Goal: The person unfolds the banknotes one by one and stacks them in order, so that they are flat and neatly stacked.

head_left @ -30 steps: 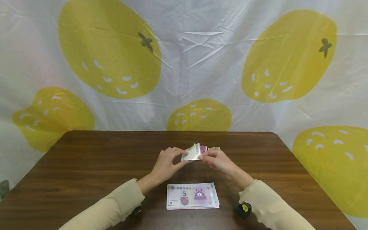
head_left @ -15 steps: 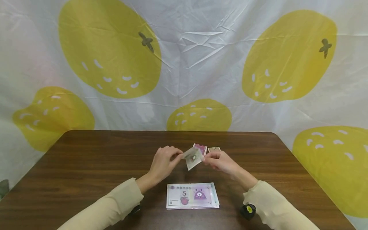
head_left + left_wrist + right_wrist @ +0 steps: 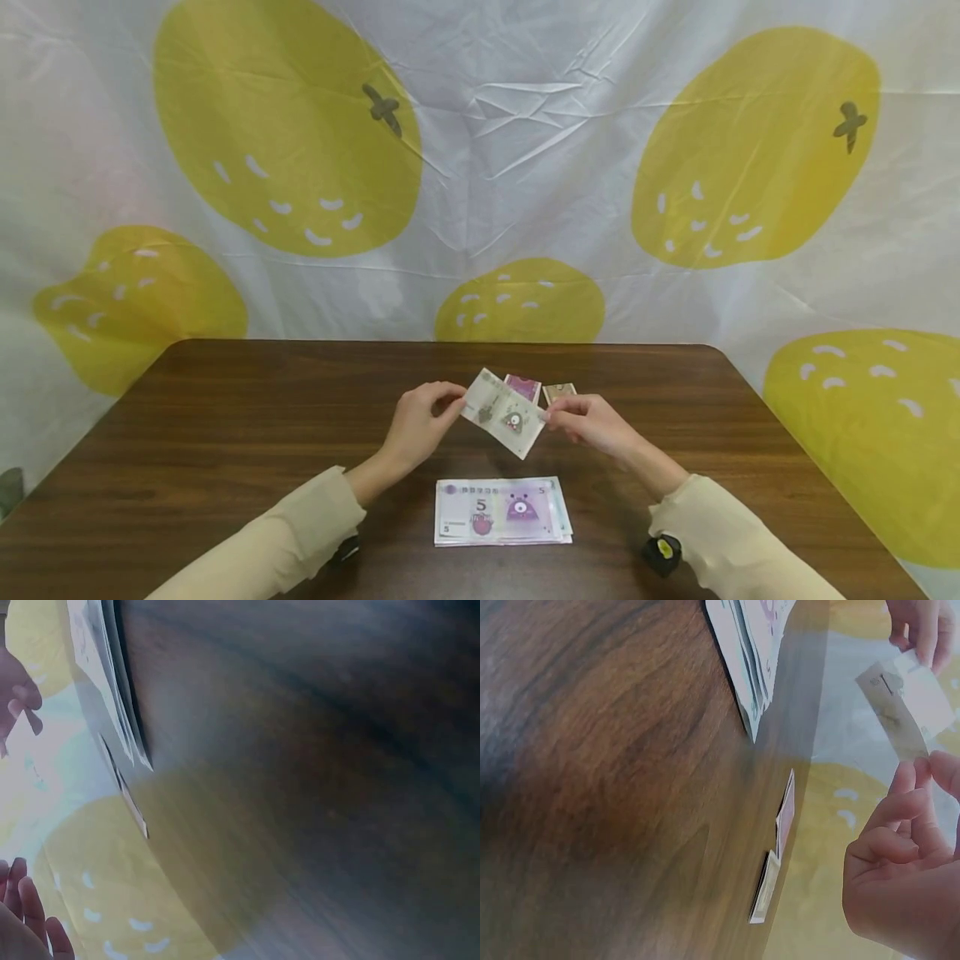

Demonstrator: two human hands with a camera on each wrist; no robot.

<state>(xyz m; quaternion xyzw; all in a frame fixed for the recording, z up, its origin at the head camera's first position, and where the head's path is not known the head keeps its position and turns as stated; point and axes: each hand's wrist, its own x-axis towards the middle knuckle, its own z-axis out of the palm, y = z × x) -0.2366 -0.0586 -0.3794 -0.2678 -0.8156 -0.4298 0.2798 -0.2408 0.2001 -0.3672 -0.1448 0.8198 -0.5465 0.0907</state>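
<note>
A pale grey-green play banknote [image 3: 504, 415] with a small one-eyed monster print is spread at a slant above the table between both hands. My left hand [image 3: 420, 421] pinches its left edge between thumb and fingers. On the other side, my right hand [image 3: 592, 425] pinches the right edge; the right wrist view shows this grip close up on the banknote [image 3: 896, 709]. Nearer my body lies a stack of play banknotes [image 3: 502, 512], a purple 5 on top. Behind the held note sit a folded magenta note [image 3: 525, 387] and a folded tan note [image 3: 558, 392].
The dark wooden table [image 3: 225, 417] carries the notes, its far edge against a white curtain [image 3: 510, 192] printed with yellow lemons. In the left wrist view, the stack of notes [image 3: 105, 667] shows edge-on at upper left.
The note was folded a second ago and now lies opened out between the hands. My right hand has moved slightly to the right, my left slightly to the left.
</note>
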